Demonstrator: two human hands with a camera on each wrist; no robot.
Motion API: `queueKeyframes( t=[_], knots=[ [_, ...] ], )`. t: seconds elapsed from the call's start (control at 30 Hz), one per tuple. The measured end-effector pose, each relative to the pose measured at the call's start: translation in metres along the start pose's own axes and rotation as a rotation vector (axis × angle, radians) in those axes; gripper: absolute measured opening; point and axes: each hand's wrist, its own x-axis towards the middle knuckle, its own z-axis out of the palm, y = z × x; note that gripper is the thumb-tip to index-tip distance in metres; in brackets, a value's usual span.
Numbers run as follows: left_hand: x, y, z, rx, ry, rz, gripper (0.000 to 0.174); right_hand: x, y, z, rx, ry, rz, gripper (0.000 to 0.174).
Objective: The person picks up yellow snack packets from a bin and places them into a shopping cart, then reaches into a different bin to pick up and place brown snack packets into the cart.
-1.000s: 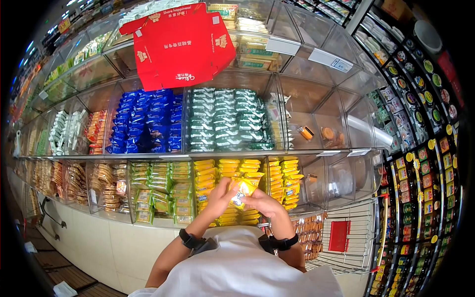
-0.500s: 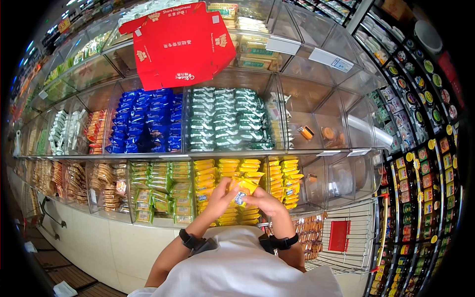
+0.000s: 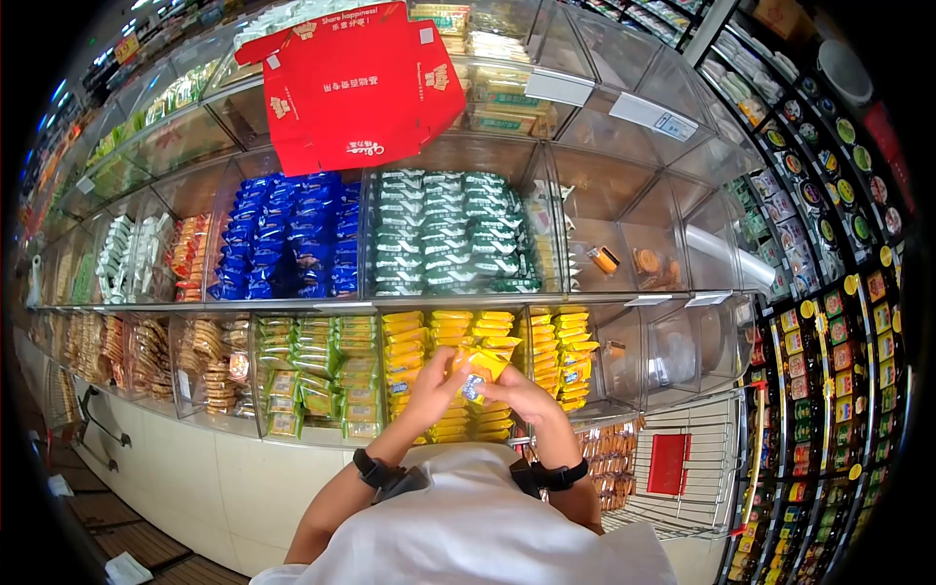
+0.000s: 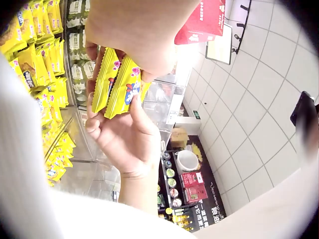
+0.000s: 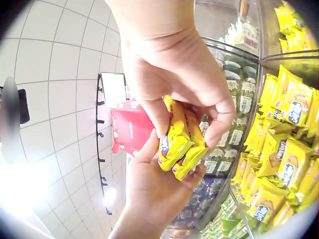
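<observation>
Two small yellow snack packets (image 4: 125, 89) lie side by side between the hands, above a bin of matching yellow packets (image 3: 402, 351). My left hand (image 3: 429, 398) grips one end, thumb on top; in the left wrist view the back of that hand covers part of them. From the other side my right hand (image 3: 525, 400) pinches the packets, its thumb pressed against the printed face. The right wrist view shows the crimped ends of both packets (image 5: 175, 144) poking out between the fingers of the two hands.
Green packets (image 3: 317, 375) fill the bin to the left; blue packets (image 3: 283, 234) and dark green-and-white packets (image 3: 444, 234) stand in the row behind. A flattened red carton (image 3: 356, 93) lies across the upper bins. A wire shopping cart (image 3: 687, 419) stands at the right.
The yellow packets have tilted slightly between the hands, so glare has left the upper face and its printed picture shows. Both hands stay almost in place.
</observation>
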Motion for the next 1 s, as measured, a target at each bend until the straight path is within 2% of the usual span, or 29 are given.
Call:
queueKeyframes(
  t=[0.57,1.0],
  knots=[
    [0.001,-0.006,-0.001,0.097,0.015,-0.023,0.029,0.0,0.001,0.001,-0.006,0.022,0.006,0.045],
    [0.004,-0.022,0.0,0.047,-0.006,-0.081,0.035,0.0,0.001,0.001,0.023,0.012,0.006,0.042]
  ],
)
